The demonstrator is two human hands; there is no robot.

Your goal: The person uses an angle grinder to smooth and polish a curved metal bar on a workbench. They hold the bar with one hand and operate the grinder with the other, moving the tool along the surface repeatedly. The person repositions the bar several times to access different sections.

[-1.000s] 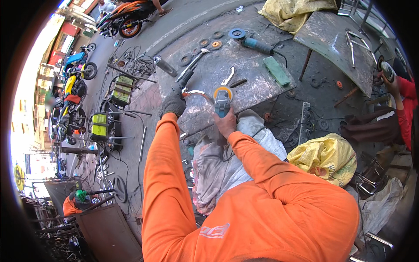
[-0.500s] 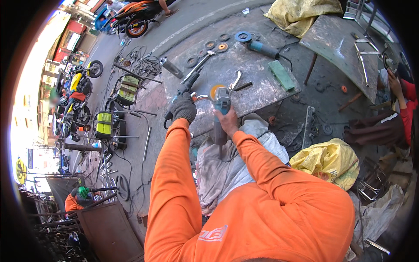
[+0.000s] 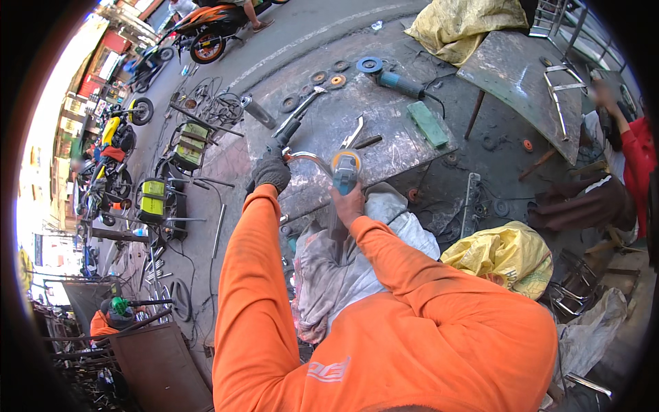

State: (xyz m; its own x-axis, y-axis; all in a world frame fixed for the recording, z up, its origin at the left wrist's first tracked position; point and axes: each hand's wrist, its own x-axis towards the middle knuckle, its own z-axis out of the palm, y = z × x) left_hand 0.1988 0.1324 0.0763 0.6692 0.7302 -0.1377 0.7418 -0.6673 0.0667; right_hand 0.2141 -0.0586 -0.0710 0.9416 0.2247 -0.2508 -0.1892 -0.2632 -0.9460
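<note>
My left hand (image 3: 272,173), in a dark grey work glove, is closed around one end of a curved shiny metal piece (image 3: 310,158) over the near left of the worktable. My bare right hand (image 3: 349,204) grips an angle grinder (image 3: 345,180) by its body. Its orange-yellow disc (image 3: 347,163) faces up at the right end of the curved metal, and whether they touch I cannot tell. Just beyond my glove, a second dark power tool (image 3: 288,132) lies on the table. A bent silver metal piece (image 3: 353,132) and a short dark rod (image 3: 368,141) lie beyond the disc.
The scuffed metal worktable (image 3: 384,154) also bears a blue grinder (image 3: 401,85), a green block (image 3: 427,123), several discs and a grey cylinder (image 3: 258,111). Cloths (image 3: 329,268) cover my lap. Green-yellow machines (image 3: 152,199) and cables lie leftward; a person in red (image 3: 638,161) sits at right.
The grinder in my right hand has come nearer to me and its disc is tilted more upward. My left hand keeps its hold on the curved metal. The whole view has shifted slightly.
</note>
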